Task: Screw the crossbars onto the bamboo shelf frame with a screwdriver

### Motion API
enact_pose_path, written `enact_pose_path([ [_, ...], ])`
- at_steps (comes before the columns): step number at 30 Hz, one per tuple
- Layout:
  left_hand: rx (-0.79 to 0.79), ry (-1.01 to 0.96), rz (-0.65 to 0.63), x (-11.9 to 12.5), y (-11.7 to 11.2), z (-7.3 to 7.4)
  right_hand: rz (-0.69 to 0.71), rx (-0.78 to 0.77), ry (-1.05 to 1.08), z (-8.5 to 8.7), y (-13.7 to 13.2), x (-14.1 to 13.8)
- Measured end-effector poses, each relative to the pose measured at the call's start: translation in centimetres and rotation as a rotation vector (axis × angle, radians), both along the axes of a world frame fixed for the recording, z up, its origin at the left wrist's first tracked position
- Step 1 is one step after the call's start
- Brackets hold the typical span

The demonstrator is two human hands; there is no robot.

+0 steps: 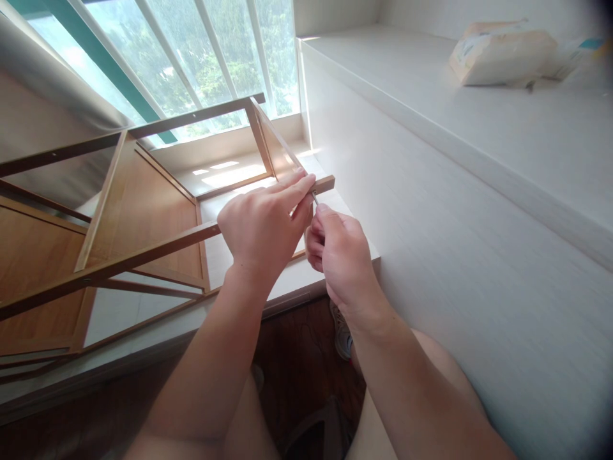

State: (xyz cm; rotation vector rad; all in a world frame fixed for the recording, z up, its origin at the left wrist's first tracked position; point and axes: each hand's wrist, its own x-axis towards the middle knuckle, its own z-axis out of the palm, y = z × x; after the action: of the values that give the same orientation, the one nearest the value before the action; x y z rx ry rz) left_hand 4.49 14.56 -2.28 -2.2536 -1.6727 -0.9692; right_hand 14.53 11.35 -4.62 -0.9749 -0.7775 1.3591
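Near a barred window point(218, 61), the left hand point(265, 217) grips a wooden rack's point(143, 204) rail point(326, 184) while the right hand point(343, 252) pinches a hex key point(315, 199) against it.

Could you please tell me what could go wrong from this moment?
1. The thin metal tool in the right hand meets the wooden rail close to the left hand; if it slips, it might scratch that hand.
2. The wooden frame sits near the front edge of the white ledge, so a strong push or pull could perhaps shift it over.
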Motion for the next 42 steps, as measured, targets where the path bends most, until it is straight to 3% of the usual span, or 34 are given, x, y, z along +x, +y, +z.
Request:
enact_pose_path([
  [28,-0.014,-0.018,-0.003,0.0,0.0,0.0,-0.025,0.038,-0.122,-0.3,0.2,0.4],
  [42,0.020,0.016,0.011,0.1,0.0,-0.1,0.133,-0.108,0.277,1.0,0.1,1.0],
])
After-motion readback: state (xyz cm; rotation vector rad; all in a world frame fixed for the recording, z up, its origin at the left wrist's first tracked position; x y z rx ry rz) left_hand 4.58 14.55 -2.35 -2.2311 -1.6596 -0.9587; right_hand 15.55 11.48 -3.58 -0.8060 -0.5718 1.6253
